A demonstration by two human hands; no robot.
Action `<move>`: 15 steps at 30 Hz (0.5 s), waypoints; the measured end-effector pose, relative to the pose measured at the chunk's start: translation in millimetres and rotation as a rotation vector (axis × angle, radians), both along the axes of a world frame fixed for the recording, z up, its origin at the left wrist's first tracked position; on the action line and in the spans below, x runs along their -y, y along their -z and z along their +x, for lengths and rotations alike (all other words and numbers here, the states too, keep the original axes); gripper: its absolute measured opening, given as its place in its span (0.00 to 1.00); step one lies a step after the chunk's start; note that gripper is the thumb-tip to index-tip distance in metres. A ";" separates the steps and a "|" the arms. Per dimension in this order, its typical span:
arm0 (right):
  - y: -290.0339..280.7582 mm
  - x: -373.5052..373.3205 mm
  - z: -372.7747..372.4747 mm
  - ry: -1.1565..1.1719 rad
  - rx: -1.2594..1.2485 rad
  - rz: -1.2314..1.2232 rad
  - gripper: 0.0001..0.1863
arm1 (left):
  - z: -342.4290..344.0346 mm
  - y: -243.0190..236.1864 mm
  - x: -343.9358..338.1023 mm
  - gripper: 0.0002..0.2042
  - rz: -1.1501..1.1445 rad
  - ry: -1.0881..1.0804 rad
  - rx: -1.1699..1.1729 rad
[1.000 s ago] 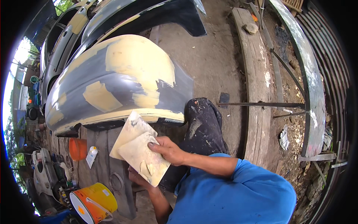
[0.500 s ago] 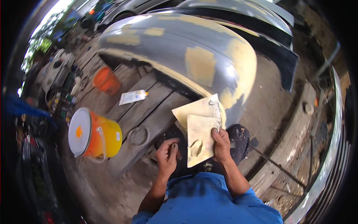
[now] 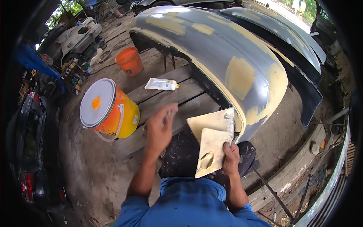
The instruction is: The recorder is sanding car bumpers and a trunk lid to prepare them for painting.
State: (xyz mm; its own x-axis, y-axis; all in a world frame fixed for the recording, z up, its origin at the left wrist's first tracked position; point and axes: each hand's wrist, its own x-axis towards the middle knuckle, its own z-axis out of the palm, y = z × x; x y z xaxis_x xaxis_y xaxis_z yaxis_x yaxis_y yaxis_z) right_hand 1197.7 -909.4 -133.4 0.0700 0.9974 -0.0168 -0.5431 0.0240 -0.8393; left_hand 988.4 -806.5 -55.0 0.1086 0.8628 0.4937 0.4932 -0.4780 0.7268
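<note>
My right hand grips two cream putty-coated plates, the lower one bearing a small mound of filler. My left hand is raised and blurred to the left of the plates, fingers loosely bent and apart, holding nothing that I see. A white tube with a yellow cap lies on the plank bench, beyond that hand. An orange-and-yellow lidded bucket stands to its left. Behind the plates rests a grey curved car panel with beige filler patches.
An orange bucket is on the ground behind the bench. More panels stand at the back right. A dark car is at left, a battered white vehicle at upper left. A timber beam runs along the right.
My left hand has left the plates and moved up and forward toward the tube. My right hand still holds the plates. The view has swung round, bringing more of the bench and left side upright.
</note>
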 end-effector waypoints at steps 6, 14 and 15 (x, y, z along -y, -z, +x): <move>3.6 -1.9 8.0 0.090 -0.016 -0.008 0.22 | -21.0 -24.0 -89.7 0.24 0.081 -0.091 -0.767; 8.5 13.4 16.8 0.184 -0.028 -0.028 0.21 | -2.3 -20.8 -77.8 0.28 0.146 -0.079 -0.706; 9.5 12.7 18.8 0.216 -0.032 -0.033 0.21 | 13.4 -29.0 -58.4 0.25 0.001 0.008 -0.527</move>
State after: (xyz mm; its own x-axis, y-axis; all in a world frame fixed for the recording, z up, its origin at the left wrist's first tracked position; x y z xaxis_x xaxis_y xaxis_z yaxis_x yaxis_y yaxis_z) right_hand 1216.5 -922.0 -142.9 0.2805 0.9583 -0.0549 -0.5548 0.1152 -0.8240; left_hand 1001.8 -748.1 -26.0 0.3492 0.8605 0.3709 0.7881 -0.4838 0.3805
